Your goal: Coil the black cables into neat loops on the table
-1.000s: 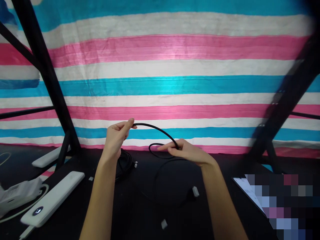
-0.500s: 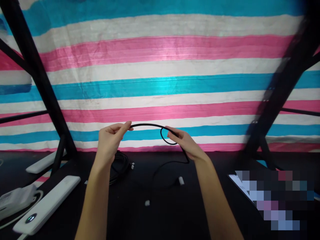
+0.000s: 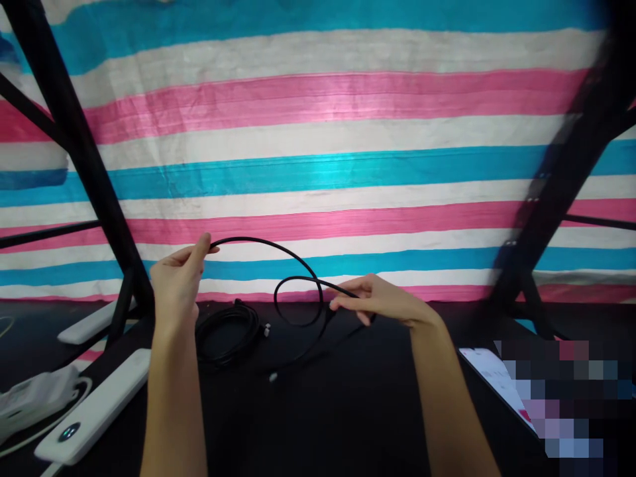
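Note:
My left hand (image 3: pixel 179 281) pinches one end of a thin black cable (image 3: pixel 271 248) between thumb and fingers, held up in front of the striped cloth. The cable arcs to the right, forms a small loop (image 3: pixel 297 299), and runs into my right hand (image 3: pixel 373 299), whose fingers are closed on it. Below the loop the cable's loose part trails down onto the black table (image 3: pixel 348 411), ending in a small plug (image 3: pixel 272 377). A second black cable lies coiled in a bundle (image 3: pixel 226 330) on the table just right of my left wrist.
White power strips (image 3: pixel 92 414) and a white adapter (image 3: pixel 30 397) lie at the left. Black frame legs (image 3: pixel 74 146) rise at left and right (image 3: pixel 561 185). A striped pink, blue and white cloth (image 3: pixel 318 132) hangs behind. A white sheet (image 3: pixel 494 381) lies at the right.
My left hand has moved left, stretching the cable wider. My right hand has dropped slightly and the loop between the hands has grown larger and lower. The loose tail has shifted on the table.

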`<state>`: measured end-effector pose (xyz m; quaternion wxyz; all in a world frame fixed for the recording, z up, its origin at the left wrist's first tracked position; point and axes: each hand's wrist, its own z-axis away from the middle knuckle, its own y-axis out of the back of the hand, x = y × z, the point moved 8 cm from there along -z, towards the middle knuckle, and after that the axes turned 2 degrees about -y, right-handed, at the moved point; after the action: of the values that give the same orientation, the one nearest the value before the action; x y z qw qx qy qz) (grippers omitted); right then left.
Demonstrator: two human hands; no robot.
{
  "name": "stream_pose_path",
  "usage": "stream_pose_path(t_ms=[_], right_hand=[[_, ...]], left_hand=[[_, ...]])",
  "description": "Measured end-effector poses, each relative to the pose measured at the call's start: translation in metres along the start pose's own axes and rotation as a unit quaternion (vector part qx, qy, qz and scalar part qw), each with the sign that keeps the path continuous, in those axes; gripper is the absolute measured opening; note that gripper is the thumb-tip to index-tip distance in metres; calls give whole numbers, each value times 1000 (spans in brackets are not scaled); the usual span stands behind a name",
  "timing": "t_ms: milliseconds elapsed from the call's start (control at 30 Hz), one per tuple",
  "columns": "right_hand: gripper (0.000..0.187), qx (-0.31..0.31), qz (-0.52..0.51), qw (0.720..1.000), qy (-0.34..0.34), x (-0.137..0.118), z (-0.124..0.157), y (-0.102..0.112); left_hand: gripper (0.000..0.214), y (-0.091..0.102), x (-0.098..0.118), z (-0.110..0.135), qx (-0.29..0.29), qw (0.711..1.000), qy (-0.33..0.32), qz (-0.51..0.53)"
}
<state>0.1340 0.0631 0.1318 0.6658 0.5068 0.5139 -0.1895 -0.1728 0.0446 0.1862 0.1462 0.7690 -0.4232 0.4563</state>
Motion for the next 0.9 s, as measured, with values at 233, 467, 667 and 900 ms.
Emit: stream_pose_path(t_ms=[233,467,667,900], right_hand=[[41,271,-67,959,42,19,9,64],[41,576,-144,802,67,54,50,124],[18,703,-36,699,124,33,85,128],[15,751,-32,637,172,15,105,124]], left_hand=[[39,9,-25,-13,39,997,22,-69],[42,13,-26,-15,32,989,2,-141],[47,16,-39,-21,30,983,16,-179],[44,29,-54,-29,51,979,40,-193]])
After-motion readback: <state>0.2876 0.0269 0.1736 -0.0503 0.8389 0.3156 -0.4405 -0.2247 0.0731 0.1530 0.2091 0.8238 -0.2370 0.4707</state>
